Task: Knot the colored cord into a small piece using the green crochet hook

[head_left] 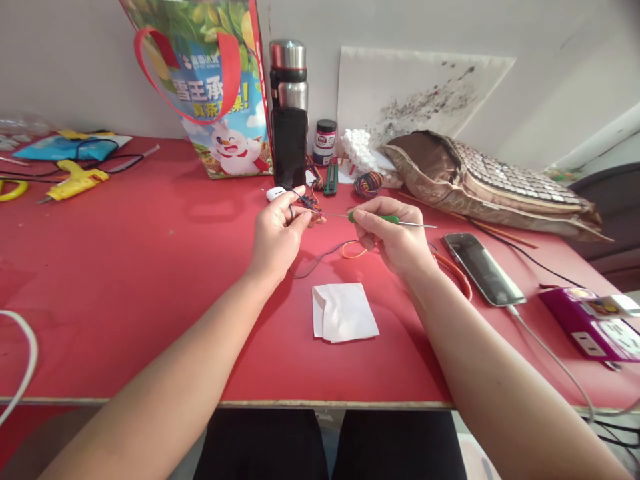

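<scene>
My left hand (277, 235) is closed in a pinch on a small piece of multicoloured yarn work (310, 203), with a strand looped round a finger. My right hand (393, 235) is closed round a green-handled crochet hook (373, 218), its metal tip pointing left into the yarn piece and its shaft sticking out to the right. Both hands hover above the red table (125, 267). Orange and dark strands (345, 252) trail from the work down onto the table between the hands. A folded white paper tissue (344, 312) lies just in front of the hands.
Behind the hands stand a printed shopping bag (220, 87), a steel flask (289, 73), a black phone (289, 147), a small jar (325, 140) and a yarn ball (369, 183). A quilted bag (480, 183), a charging phone (483, 268) and a purple power strip (595, 323) lie right. A yellow glue gun (75, 179) lies far left.
</scene>
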A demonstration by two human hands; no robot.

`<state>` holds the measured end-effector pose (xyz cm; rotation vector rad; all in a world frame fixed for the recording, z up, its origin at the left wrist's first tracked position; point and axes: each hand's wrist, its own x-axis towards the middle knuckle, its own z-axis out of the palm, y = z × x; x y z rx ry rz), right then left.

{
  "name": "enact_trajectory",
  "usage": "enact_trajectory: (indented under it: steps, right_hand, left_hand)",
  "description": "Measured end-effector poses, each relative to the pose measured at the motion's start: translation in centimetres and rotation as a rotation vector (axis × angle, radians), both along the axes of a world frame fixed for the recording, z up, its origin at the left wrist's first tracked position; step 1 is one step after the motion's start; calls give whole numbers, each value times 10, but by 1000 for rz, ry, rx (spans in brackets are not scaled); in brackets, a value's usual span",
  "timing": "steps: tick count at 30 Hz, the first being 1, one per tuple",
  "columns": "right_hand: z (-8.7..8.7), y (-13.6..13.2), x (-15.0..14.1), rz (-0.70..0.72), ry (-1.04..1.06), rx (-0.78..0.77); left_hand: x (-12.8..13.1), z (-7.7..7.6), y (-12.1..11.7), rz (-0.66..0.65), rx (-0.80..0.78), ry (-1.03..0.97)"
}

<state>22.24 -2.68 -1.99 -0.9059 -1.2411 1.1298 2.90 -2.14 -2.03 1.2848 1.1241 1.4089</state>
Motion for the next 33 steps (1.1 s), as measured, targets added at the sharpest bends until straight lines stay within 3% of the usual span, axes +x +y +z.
enact_trajectory:
  steps: [16, 22, 33]
  right_hand:
    - [-5, 1, -4, 58, 45, -65]
    - [-6, 1, -4, 66, 51, -84]
    - [-15, 1, -12, 157, 50, -154]
  left_hand:
    - [0, -8, -2, -69, 44, 32]
    - [1, -7, -5, -70, -31, 28]
    - [4, -4, -8, -193, -142, -64]
